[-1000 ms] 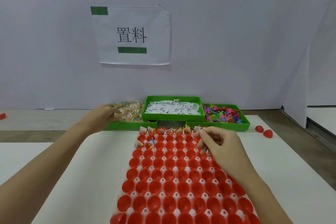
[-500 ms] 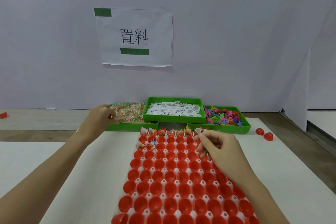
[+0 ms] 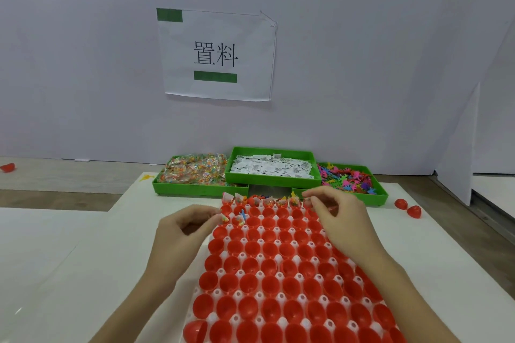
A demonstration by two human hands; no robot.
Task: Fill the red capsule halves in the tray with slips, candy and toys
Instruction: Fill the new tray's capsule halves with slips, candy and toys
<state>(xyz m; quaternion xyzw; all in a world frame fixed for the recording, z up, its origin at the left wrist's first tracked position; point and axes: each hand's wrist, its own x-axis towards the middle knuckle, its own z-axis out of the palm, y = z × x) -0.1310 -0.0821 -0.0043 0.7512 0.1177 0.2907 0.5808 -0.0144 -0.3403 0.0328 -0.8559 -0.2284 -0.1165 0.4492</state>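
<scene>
A white tray (image 3: 278, 257) of red capsule halves (image 3: 269, 266) lies in front of me. The far row (image 3: 262, 200) holds slips, candy and toys, as do two halves at the left of the second row (image 3: 239, 220). My left hand (image 3: 186, 228) pinches a candy packet (image 3: 224, 218) at the tray's left edge, beside those two. My right hand (image 3: 342, 217) hovers over the far right corner with its fingers curled, thumb and forefinger pinching something small that is mostly hidden.
Three green bins stand behind the tray: candy (image 3: 195, 172) on the left, paper slips (image 3: 270, 167) in the raised middle one, coloured toys (image 3: 348, 178) on the right. Two loose red halves (image 3: 408, 207) lie to the right, another (image 3: 7, 167) far left.
My left hand has come back from the candy bin to the tray's left edge with a candy packet. My right hand has shifted toward the far right corner.
</scene>
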